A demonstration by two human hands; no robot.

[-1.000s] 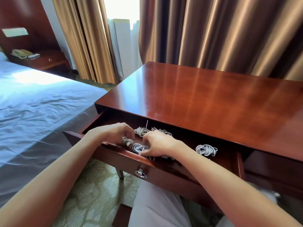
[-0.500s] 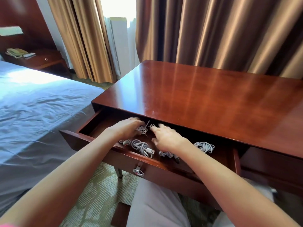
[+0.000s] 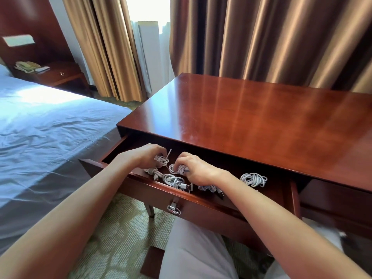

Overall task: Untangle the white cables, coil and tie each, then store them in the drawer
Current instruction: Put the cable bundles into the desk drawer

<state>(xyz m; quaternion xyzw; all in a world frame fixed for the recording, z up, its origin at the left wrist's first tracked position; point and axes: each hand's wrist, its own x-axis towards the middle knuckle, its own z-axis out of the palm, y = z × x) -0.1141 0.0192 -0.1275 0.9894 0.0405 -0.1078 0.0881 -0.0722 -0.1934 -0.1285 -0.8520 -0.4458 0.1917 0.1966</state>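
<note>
While glossy, desk (image 3: 261, 125) beside bed (image 3: 50, 127)

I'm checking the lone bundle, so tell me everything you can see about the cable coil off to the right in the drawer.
The coil is a white cable wound into a small, loose, knotted-looking bundle of several loops. It lies flat on the floor of the open drawer, apart from the other bundles. Neither hand touches it. Its plugs cannot be made out.
</note>
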